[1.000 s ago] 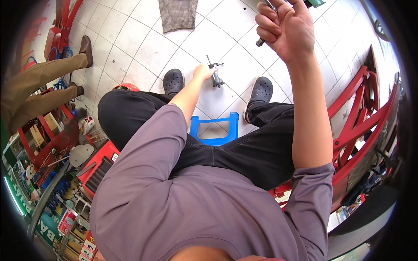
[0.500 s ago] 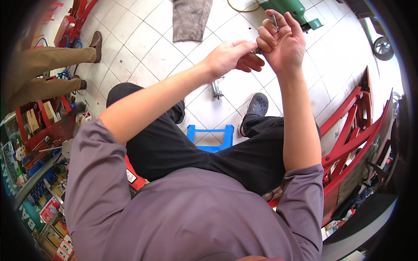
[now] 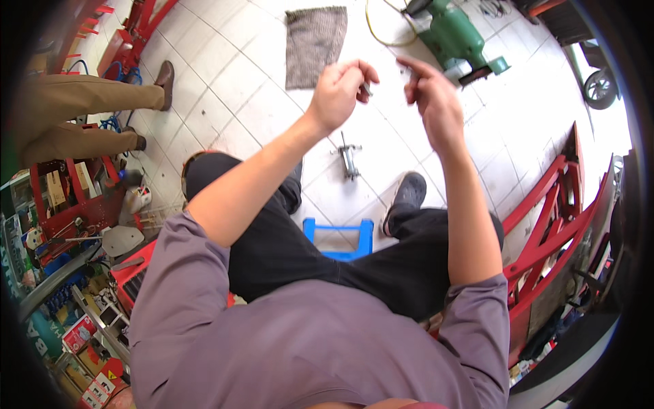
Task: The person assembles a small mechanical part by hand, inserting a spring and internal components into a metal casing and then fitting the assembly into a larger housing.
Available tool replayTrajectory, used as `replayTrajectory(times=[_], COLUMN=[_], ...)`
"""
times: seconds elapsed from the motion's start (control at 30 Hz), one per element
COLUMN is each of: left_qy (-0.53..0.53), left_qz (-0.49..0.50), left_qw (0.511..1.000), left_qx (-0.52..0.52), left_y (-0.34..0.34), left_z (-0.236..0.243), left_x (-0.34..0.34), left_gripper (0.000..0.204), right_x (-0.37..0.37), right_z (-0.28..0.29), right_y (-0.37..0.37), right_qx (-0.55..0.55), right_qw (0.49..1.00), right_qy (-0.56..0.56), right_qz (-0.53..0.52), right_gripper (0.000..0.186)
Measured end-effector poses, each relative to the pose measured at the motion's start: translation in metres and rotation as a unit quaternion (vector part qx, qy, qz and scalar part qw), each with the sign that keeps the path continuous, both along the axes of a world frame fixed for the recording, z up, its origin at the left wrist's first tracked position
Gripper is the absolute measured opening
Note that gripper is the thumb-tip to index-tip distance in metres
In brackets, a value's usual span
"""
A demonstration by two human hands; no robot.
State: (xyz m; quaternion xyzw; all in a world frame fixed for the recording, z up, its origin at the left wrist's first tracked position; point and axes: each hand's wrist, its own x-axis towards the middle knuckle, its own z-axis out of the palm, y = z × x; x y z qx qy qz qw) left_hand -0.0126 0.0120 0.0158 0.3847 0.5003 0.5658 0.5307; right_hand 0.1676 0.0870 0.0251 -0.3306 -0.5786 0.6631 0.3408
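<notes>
My left hand (image 3: 336, 97) is raised over the floor, fingers curled in a pinch around a small metal part (image 3: 367, 88). My right hand (image 3: 437, 108) hangs apart from it on the right, index finger pointing forward and the others bent. Motion smears its fingertips; a small dark-grey bit shows between them, too blurred to name. Below and between the hands, on the tiles, stands or lies a silver metal cylinder (image 3: 349, 162) with wider ends and a thin rod at its far end. Neither hand touches it.
Between my legs is a blue plastic stool frame (image 3: 338, 255). Ahead lie a ribbed grey-brown mat (image 3: 315, 48) and a green machine (image 3: 458, 35) with a yellow cable. A red metal frame (image 3: 545, 225) is at right. Another person's legs (image 3: 102, 93) and cluttered shelves (image 3: 75, 300) are left.
My hands, together half a second ago, have come apart. The right hand has turned over and moved down; the thin metal pin seen in it is no longer clear. The view has shifted slightly.
</notes>
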Motion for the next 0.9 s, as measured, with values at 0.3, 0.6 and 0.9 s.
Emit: replayTrajectory(times=[0.3,0.6,0.9], left_qy=[0.356,0.367,0.452], left_qz=[-0.018,-0.050,-0.031], left_qw=[0.925,0.919,0.868], left_qx=[0.128,0.135,0.202], left_y=[0.000,-0.003,-0.002], left_z=[0.026,0.016,0.017], left_x=[-0.001,0.000,-0.002], left_gripper=[0.019,0.017,0.016], right_x=[-0.004,-0.009,-0.001], right_z=[-0.003,0.008,-0.016], right_y=[-0.014,-0.033,-0.021], right_qx=[-0.113,-0.097,-0.102], right_qw=[0.989,0.992,0.991], right_qy=[0.005,-0.006,-0.055], right_qz=[0.098,0.083,0.072], right_gripper=[0.044,0.045,0.043])
